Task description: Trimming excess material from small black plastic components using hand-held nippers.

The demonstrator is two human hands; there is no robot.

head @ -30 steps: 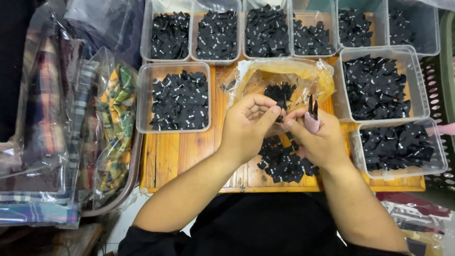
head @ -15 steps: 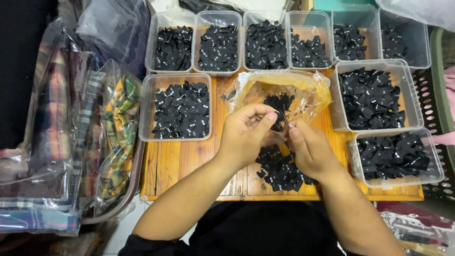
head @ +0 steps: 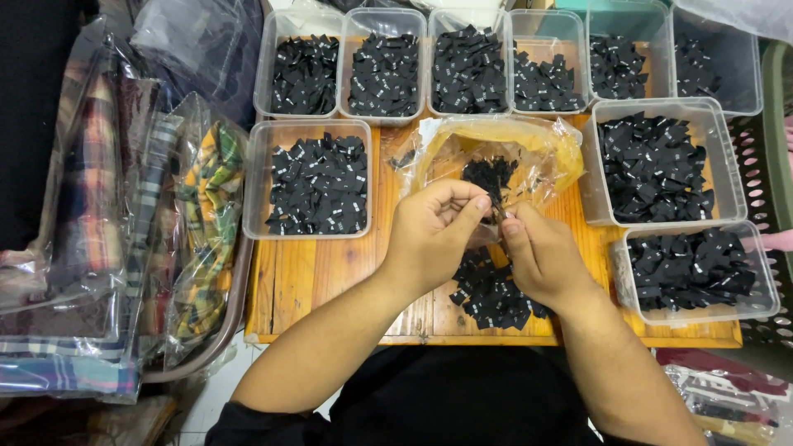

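Left hand (head: 434, 235) curled over the middle of the wooden table (head: 330, 281), thumb and fingertips pinched together right against the right hand (head: 541, 256). Right hand likewise closed to a pinch, fingertips meeting the left's. Something small and dark caught between the two, likely one of the black labels, but too tiny to call for sure. Directly beneath, a loose pile of black labels (head: 491, 293) lying on the bare wood. Just behind the hands, a crinkled yellowish plastic bag (head: 496, 157) lying open with more labels inside. All around, clear plastic tubs (head: 318, 177) full of the same black labels, one row along the back, two more on the right. Off to the left, bagged plaid fabric (head: 198, 223) stacked beside the table.
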